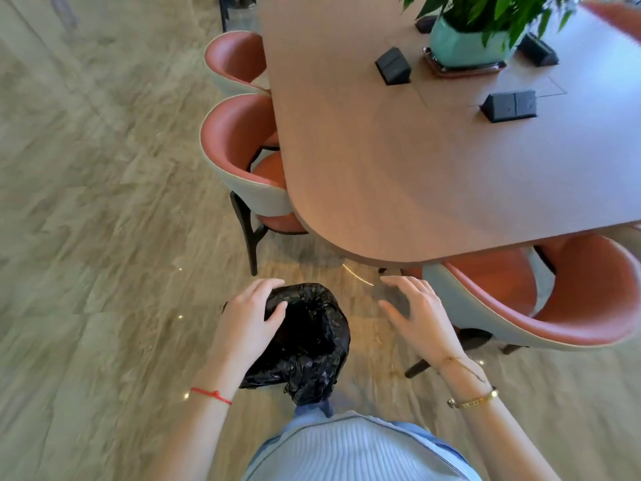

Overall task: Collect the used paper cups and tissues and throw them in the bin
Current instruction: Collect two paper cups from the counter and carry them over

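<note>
Head cam looking straight down at a bin [312, 341] lined with a crinkly black bag, sitting on the floor [86, 203] just off the rounded end of the table [399, 168], inside way too dark to tell what's in there. Left hand [246, 321] resting on the bin's near-left rim, fingers curled over the bag edge and thumb hooked inside it, red string on the wrist. Right hand [416, 317] hovering palm-down just right of the bin, fingers spread and holding nothing, close to a pink chair [555, 307].
</note>
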{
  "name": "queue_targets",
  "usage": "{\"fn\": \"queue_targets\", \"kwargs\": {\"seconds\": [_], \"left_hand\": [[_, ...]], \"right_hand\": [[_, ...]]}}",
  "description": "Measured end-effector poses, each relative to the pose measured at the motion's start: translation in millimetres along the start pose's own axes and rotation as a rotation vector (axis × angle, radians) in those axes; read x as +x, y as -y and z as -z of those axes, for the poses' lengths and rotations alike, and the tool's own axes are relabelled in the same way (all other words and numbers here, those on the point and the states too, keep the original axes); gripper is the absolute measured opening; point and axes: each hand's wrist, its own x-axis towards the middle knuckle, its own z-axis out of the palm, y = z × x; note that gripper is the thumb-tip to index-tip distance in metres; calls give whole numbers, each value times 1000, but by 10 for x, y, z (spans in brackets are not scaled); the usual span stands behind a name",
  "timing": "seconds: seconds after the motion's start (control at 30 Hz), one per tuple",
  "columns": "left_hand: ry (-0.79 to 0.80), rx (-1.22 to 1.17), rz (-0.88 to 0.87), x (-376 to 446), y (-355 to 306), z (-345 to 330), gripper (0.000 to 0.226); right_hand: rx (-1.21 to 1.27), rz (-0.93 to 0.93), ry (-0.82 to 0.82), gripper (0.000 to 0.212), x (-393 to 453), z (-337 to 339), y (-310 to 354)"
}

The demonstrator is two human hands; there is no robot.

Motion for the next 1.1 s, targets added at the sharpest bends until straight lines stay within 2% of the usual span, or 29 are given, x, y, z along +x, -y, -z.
{"fn": "queue_targets", "kwargs": {"seconds": [0.23, 0.43, 0.77, 1.1], "left_hand": [[69, -29, -205, 49, -908, -511, 34], [163, -47, -382, -129, -1992, -1154, 36], [366, -80, -668, -547, -3600, -2132, 37], [537, -55, -879, -344, -4718, -2763, 34]], "right_hand": [[18, -100, -152, 38, -603, 603, -676], [-4, -229, -287, 38, -1458, 1260, -1441], [-14, -551, -525, 34, -2925, 1973, -2438], [21, -800, -722, 35, -3391, 2344, -3062]]}}
